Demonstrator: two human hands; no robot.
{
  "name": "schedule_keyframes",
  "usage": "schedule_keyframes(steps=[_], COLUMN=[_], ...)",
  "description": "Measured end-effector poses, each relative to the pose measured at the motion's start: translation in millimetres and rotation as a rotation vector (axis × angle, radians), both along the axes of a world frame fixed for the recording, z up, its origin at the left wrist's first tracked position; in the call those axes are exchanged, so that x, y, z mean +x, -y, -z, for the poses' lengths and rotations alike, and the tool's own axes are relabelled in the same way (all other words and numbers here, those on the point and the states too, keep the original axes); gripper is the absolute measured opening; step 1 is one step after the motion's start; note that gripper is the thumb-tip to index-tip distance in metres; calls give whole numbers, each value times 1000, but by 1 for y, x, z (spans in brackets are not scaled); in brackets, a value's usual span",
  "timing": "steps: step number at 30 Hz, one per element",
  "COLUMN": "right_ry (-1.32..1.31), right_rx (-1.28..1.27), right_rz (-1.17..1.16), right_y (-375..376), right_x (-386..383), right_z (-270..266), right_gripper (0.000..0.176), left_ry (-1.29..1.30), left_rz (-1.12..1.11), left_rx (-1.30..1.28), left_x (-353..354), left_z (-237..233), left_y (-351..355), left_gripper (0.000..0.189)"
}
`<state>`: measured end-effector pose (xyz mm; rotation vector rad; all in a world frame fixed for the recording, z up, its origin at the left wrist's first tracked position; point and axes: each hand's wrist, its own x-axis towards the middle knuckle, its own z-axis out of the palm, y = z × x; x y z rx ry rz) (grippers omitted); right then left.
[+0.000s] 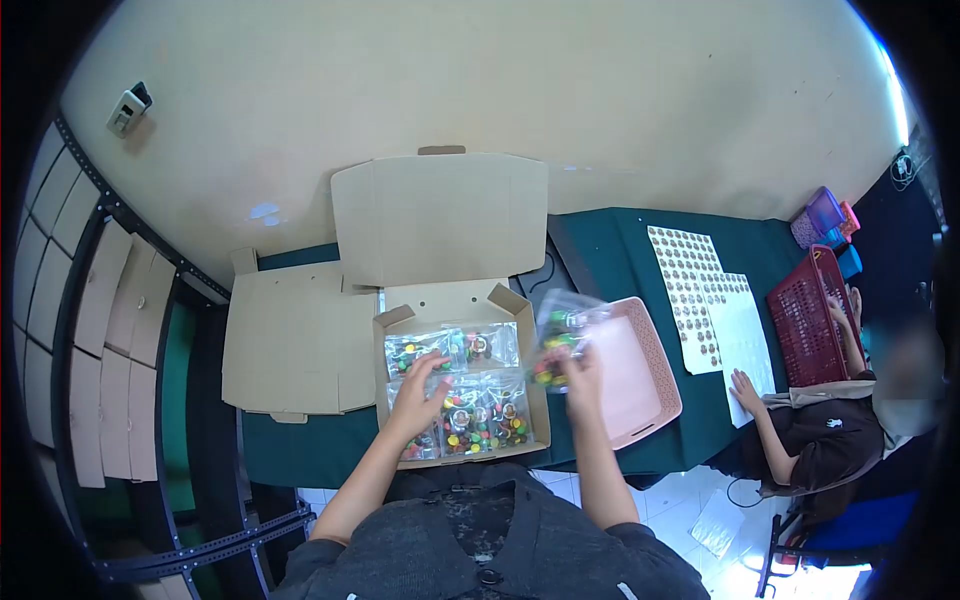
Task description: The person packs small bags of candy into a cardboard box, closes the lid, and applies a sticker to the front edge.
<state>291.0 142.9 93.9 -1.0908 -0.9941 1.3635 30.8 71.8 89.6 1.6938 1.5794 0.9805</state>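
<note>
An open cardboard box (540, 428) stands in front of me, its lid (440, 220) raised against the wall. Inside lie several clear bags of colourful candies (465, 415). My left hand (415, 400) rests over the bags at the left side of the box, its fingers spread. Between the box and a pink basket (640, 375), my right hand (582, 385) holds up a clear bag of colourful candies (562, 325), slightly blurred.
A flattened cardboard box (290, 345) lies at the left. Sticker sheets (690, 290) are on the green cloth (625, 240) at the right. Beyond are a red basket (800, 320) and a seated co-worker (830, 430), one hand on a sheet. Shelves (110, 350) stand at far left.
</note>
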Motion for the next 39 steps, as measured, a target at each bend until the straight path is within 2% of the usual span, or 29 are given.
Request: schedule_keyframes(steps=[1,2,3,4,6,8,10,12,17,19,20,22,23,25,29,31,32,34,35,37,38,39], right_ry=[-96,-39,-117,-141,-132,-83,-29,-71,-239,-194,-193,-29,-28,-238,-227,-70,-72,-38,-42,-317,-310,-214], right_rx=[-23,-58,-94,-80,-49,-60,-148,-133,-148,-212,-212,-87,-85,-141,-218,-99,-95,-107,-102,-297,-295,-181], right_rz=[-130,-175,-328,-352,-358,-389,-482,-489,-491,-400,-398,-442,-442,-487,-465,-509,-503,-454,-441,-360,-358,-401], right_y=[8,17,26,33,43,44,45,47,53,56,58,62,63,62,64,66,65,66,69,69,71,73], right_x=[-20,-41,-55,-71,-88,-88,-86,-85,-85,-85,-84,-80,-79,-78,-78,-78,-77,-77,-76,-81,-80,-81], right_z=[-4,-12,-27,-21,-18,-24,-29,-24,-27,-29,-30,-31,-29,-25,-41,-50,-46,-35,-32,-35,-38,-48], right_gripper=[34,34,35,34,33,30,30,29,29,28,28,27,27,31,30,31,31,29,29,29,29,29], left_ry=[72,70,430,792,807,682,732,687,814,842,804,766,721,693,746,797,794,726,877,809,760,884], left_rz=[42,33,52,71,-31,-136,-152,-148,-180,-177,-195,-215,-162,-112,-101,-82,-75,7,63,86,78,80], left_rx=[16,20,-48,-112,-62,-276,-187,-96,-154,-150,-66,18,-37,-80,-176,-198,-198,-35,-160,-95,-42,-36], left_x=[5,11,17,26,33,32,33,31,33,39,47,50,45,41,35,35,37,42,39,35,37,40], left_z=[-6,-7,-6,-17,-40,-49,-40,-36,-37,-44,-49,-52,-49,-46,-47,-48,-47,-47,-50,-51,-51,-56], left_y=[-2,-2,-2,-3,6,9,12,15,21,22,24,28,31,30,34,35,36,38,38,35,39,41], left_gripper=[40,40,39,38,33,29,26,26,26,28,28,29,29,29,32,34,34,40,56,54,52,57])
